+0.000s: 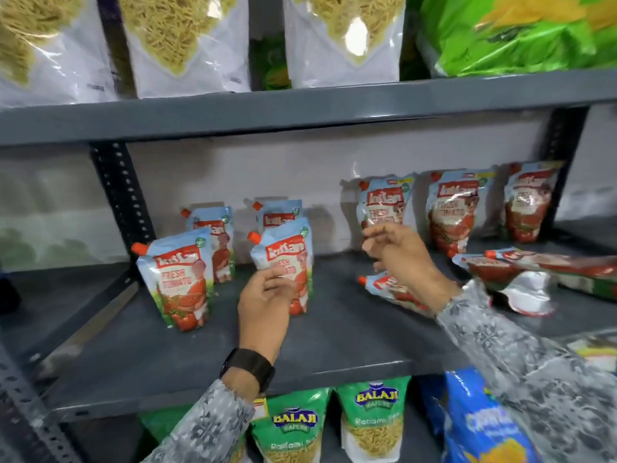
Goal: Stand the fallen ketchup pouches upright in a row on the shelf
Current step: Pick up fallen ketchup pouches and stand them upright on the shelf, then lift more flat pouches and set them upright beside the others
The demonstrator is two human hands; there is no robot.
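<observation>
Several ketchup pouches with red caps stand upright on the grey middle shelf [334,339]: one at front left [180,279], two behind it [215,238] [278,212], and three along the back right [385,200] [457,208] [529,198]. My left hand [263,305] rests loosely curled against the front of another upright pouch [288,252]. My right hand [399,252] hovers with fingers apart, holding nothing, just below the back pouch. A fallen pouch [390,287] lies flat under my right wrist. More fallen pouches [521,270] lie piled at the right.
A shelf board [300,111] hangs close above, loaded with white noodle bags [187,45] and a green bag [517,35]. A perforated upright post [123,195] stands at the left. Green Balaji snack bags [367,419] and a blue bag [477,426] fill the shelf below.
</observation>
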